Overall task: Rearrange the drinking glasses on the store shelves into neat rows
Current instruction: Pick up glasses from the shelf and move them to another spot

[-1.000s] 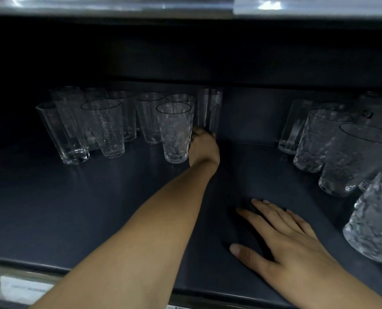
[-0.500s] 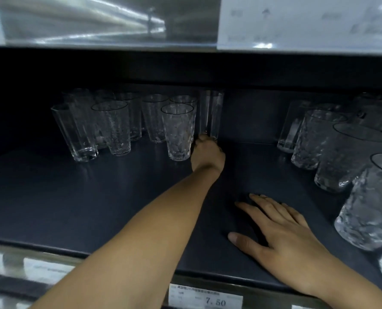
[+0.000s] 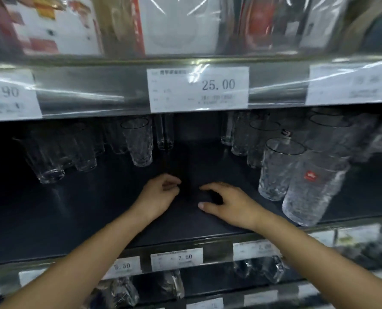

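Blurring smears the nearest row: the lower-shelf glasses (image 3: 123, 293) are vague shapes, cut off by the bottom edge and partly behind the forearms. Price tags (image 3: 176, 259) sit on the front rail of the dark shelf (image 3: 74, 215); one reads 7.50, the rest are unreadable.

Both forearms cross that front edge near its middle. The left hand (image 3: 161, 195) has loosely curled fingers and holds nothing. The right hand (image 3: 228, 204) is just beside it, fingers bent with tips down and thumb out, also holding nothing. Cannot tell if either touches the shelf.

By the right front edge stands a red-sticker glass (image 3: 312, 188). A textured glass (image 3: 279, 170) is just behind it; touching or not, cannot tell. The right back glasses (image 3: 248, 139) overlap toward the back right corner, count unclear.

On the left side the shadowed glasses (image 3: 51, 157) are hard to separate. Mid-back is a patterned glass (image 3: 138, 141). A tall plain glass (image 3: 164, 132) stands at the back edge, its top hidden by the upper rail. The 25.00 tag (image 3: 199, 89) is on that rail, with blurred boxes (image 3: 58, 25) above.
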{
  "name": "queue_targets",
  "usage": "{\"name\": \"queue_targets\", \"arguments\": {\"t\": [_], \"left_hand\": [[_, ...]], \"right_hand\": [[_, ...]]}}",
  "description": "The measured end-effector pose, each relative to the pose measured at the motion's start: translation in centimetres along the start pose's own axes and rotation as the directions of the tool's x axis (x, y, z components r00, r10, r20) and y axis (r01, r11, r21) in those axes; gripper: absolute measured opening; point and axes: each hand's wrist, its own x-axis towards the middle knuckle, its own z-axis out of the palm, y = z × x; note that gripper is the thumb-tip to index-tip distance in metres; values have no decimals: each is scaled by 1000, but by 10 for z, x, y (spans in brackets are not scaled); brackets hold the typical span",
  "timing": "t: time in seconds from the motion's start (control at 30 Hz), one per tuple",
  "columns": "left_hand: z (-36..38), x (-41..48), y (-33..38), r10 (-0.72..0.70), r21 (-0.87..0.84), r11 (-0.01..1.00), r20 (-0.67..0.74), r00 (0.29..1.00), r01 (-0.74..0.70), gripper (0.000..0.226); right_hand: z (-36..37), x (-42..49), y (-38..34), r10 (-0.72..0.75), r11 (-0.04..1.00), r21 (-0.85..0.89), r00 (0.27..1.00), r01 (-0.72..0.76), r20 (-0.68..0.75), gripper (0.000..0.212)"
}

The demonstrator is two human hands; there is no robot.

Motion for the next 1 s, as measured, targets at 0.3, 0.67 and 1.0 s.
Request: {"name": "queue_targets", "arguments": {"t": [0.3,0.67,1.0], "left_hand": [[10,-97,47,148,-373,922,78,986,-109,17],[97,-122,100,220,-488,868,212,952,-92,15],[193,-108,129,-6,-375,927,-26,1000,-4,70]], "right_hand": [[-20,-110,-40,233,826,564,903,13,-362,28],[-57,-227,5,497,773,632,675,-59,-545,18],[-121,-209,108,458,782,620,736,-67,-499,27]]}}
